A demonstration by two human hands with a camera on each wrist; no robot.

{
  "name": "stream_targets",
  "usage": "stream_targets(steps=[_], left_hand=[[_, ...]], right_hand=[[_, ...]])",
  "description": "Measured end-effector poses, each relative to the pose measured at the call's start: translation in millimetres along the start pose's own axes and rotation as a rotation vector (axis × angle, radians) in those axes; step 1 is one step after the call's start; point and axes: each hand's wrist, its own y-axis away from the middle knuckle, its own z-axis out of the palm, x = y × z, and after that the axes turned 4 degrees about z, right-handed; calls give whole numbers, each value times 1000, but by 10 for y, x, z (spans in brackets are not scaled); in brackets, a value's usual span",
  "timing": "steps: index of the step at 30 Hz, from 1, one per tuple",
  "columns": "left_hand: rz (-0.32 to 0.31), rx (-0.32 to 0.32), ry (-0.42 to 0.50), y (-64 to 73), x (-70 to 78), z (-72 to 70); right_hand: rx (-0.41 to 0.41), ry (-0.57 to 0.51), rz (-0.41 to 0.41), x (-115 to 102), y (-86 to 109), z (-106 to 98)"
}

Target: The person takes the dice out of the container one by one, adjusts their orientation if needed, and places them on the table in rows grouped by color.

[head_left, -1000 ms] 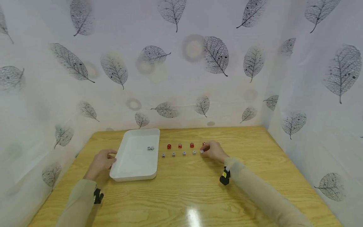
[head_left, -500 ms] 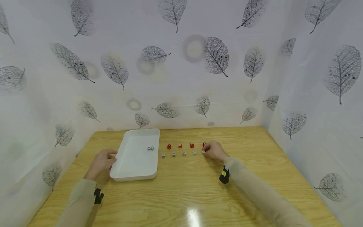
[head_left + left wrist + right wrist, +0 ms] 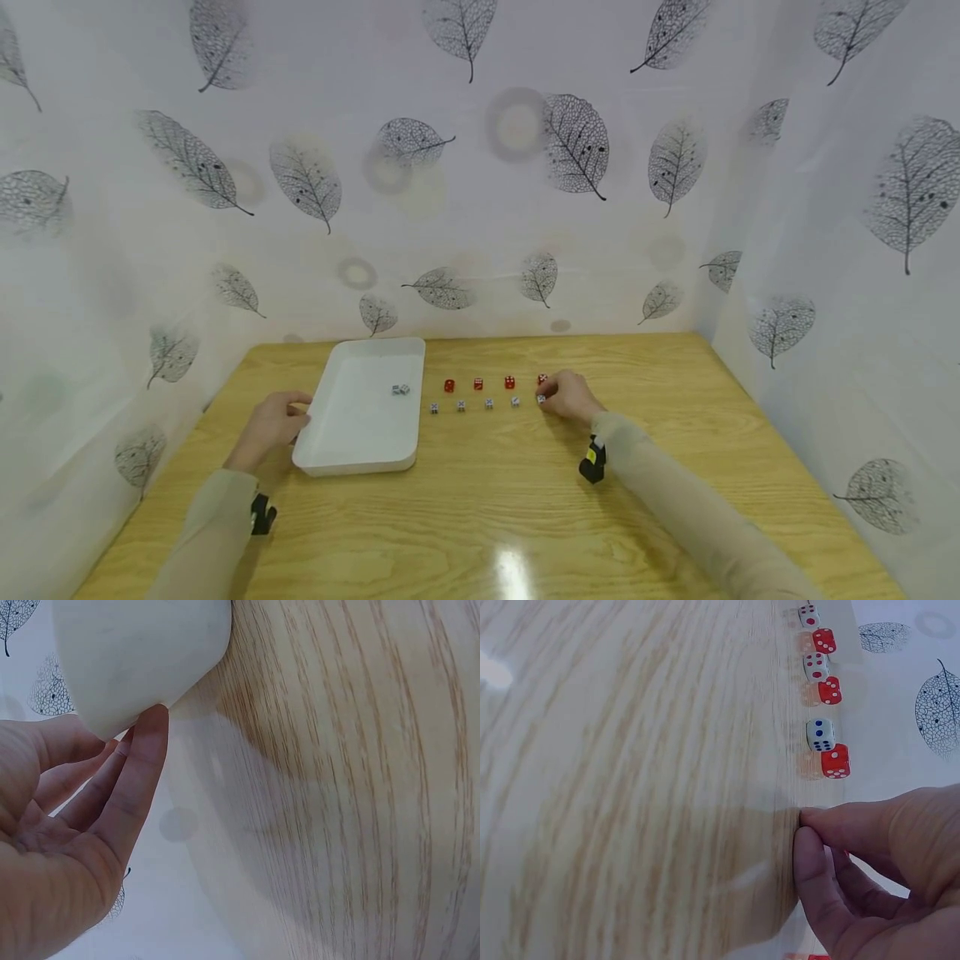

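Note:
My right hand [image 3: 570, 397] pinches a small white die [image 3: 541, 400] between thumb and fingers, at the right end of a row of white dice [image 3: 489, 404]. In the right wrist view its fingertips [image 3: 810, 844] hide that die and meet close over the tabletop. Just behind runs a row of red dice [image 3: 510, 382], and the rightmost red die [image 3: 542, 379] sits beside the fingers. My left hand [image 3: 268, 425] grips the left side of a white rectangular tray [image 3: 352, 442]; the left wrist view shows thumb and fingers at the tray's edge [image 3: 150, 667].
Two pale dice [image 3: 401, 390] lie inside the tray near its right wall. The wooden table [image 3: 465, 517] reaches back to a white leaf-printed curtain [image 3: 480, 208], which also closes in both sides. Another red die [image 3: 810, 956] shows at the right wrist view's bottom edge.
My right hand has slid the white die slightly to the right, uncovering more of the red die behind it. The left hand stays at the tray.

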Motion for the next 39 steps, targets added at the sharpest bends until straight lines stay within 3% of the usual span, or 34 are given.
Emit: stream_targets(steps=[11,26,39], left_hand=[[-31,-6,-12,-26,1,0],[-10,2,6,-7,8,-14],[-20,0,5,-15,7,0]], right_hand=[[-6,-13,20,9,19,2],[3,-32,-26,91,52,-157],[-32,-93,-29,-154,62,-18]])
